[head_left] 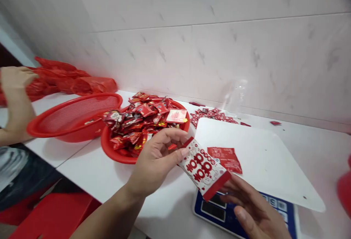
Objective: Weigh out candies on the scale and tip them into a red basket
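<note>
Sachet (204,167): tilted near weighing scale (214,211)
Left hand (153,160): fingers pinching upper end
Right hand (255,208): fingers parted — at lower edge

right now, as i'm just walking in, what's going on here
A person's left hand pinches one end of a white-and-red packet; their right hand is at its other end, thumb apart, above a blue scale. A red packet lies on the white tray. To the left, one red basket is heaped with small wrapped pieces. Beyond another red basket, a co-worker's hand is by red bags.
</note>
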The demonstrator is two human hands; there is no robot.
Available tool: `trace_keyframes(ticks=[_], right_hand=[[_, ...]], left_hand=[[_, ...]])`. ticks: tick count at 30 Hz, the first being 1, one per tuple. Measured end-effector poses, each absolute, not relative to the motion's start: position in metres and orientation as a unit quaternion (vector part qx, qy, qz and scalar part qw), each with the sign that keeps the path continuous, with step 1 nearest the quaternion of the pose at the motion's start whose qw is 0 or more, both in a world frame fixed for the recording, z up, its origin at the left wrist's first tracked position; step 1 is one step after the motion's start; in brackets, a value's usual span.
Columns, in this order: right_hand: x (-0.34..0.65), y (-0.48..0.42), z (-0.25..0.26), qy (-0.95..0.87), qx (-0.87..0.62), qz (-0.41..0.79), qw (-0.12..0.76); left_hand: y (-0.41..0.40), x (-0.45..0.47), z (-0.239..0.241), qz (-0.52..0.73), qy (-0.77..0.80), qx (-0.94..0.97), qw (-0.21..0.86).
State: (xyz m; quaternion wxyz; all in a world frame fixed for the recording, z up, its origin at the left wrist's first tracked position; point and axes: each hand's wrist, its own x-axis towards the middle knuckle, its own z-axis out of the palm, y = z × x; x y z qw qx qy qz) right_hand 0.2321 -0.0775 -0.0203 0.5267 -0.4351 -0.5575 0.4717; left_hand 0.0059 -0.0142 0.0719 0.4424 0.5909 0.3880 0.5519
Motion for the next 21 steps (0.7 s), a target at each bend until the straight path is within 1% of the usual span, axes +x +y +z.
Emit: trace_keyframes(ticks=[2,4,9,13,16,18,21], right_hand=[[0.227,-0.077,-0.017,-0.487,-0.388,0.569,0.537],[0.223,-0.077,-0.014,-0.435,-0.37,0.619,0.539],[0.221,-0.078,-0.004,-0.386,-0.39,0.648,0.528],[0.221,-0.08,0.0,-0.341,-0.374,0.653,0.564],[0.22,-0.078,-0.002,-0.319,-0.358,0.65,0.589],[0.22,-0.074,-0.004,-0.317,-0.358,0.636,0.605],[0.223,-0.066,-0.007,-0.326,-0.374,0.584,0.642]], left_hand=[[-0.013,0.027,0.068,0.526,0.373,0.59,0.487],[-0.013,0.042,0.066,0.506,0.358,0.591,0.516],[-0.01,0.06,0.064,0.495,0.334,0.591,0.542],[-0.01,0.067,0.063,0.484,0.334,0.602,0.539],[-0.008,0.07,0.063,0.498,0.329,0.645,0.477],[-0.005,0.072,0.063,0.518,0.289,0.704,0.391],[0.007,0.073,0.06,0.51,0.169,0.811,0.232]])
